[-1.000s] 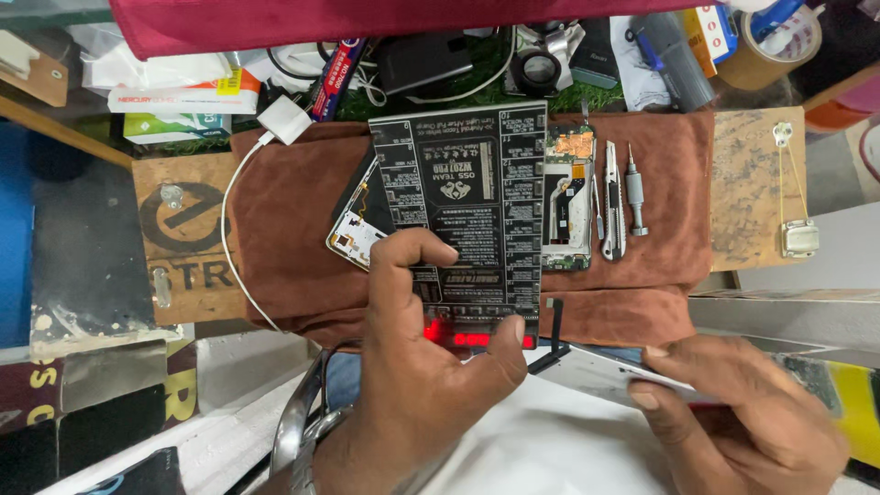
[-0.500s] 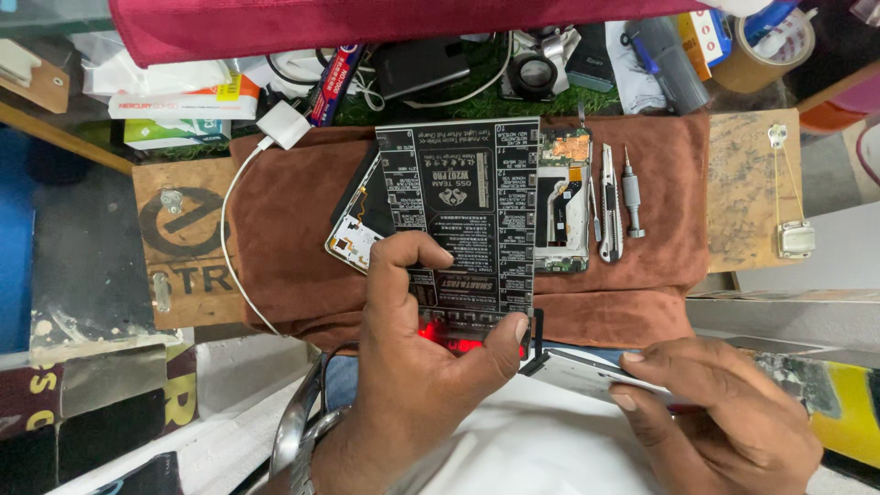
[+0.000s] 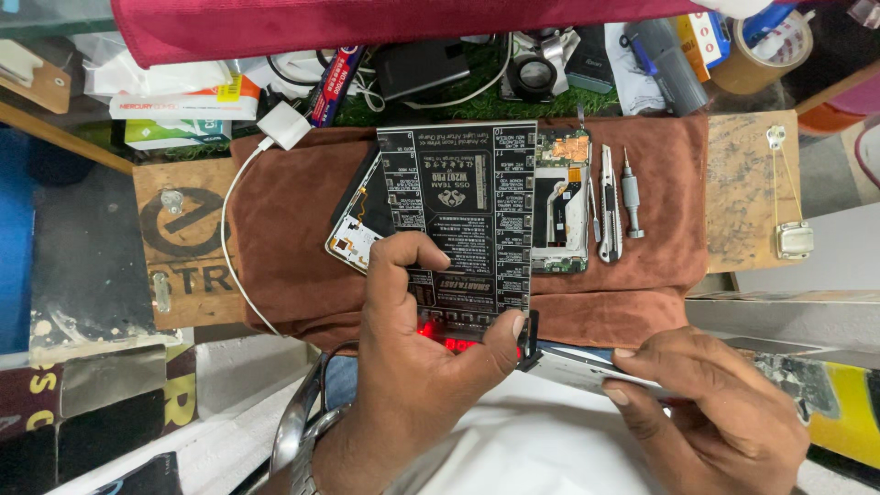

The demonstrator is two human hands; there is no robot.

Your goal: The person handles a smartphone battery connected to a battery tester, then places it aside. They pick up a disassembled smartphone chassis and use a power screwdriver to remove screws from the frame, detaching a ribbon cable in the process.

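Here, viewed from above: left hand (image 3: 417, 367) clamped on the near edge of a black circuit board (image 3: 463, 220), forefinger curled over its top face and thumb pressed at its lower right corner. Board held flat, just over a brown cloth (image 3: 293, 211) spread across a cluttered workbench. Large, thin and rectangular, printed all over with small white lettering and rows of connector pads; red lights glowing along the near edge, partly hidden by the hand. Probably light and stiff, yet fragile: best gripped by the bare edges, as now, and kept off the connectors.

Right hand (image 3: 710, 412) lower right, fingers closed around a slim silvery flat part (image 3: 573, 367), one end meeting a small black plug at the board's corner. Likely thin and easily bent, so better supported along its length.

Under the board, an opened phone body (image 3: 353, 234) peeking out at the left, and a phone frame with exposed green electronics (image 3: 561, 206) at the right. Beside that, metal tweezers (image 3: 610, 206) and a small screwdriver (image 3: 632, 197) lying parallel on the cloth. White charger cable (image 3: 240, 229) trailing off the cloth's left edge. Roll of brown tape (image 3: 765, 46) at the top right corner.
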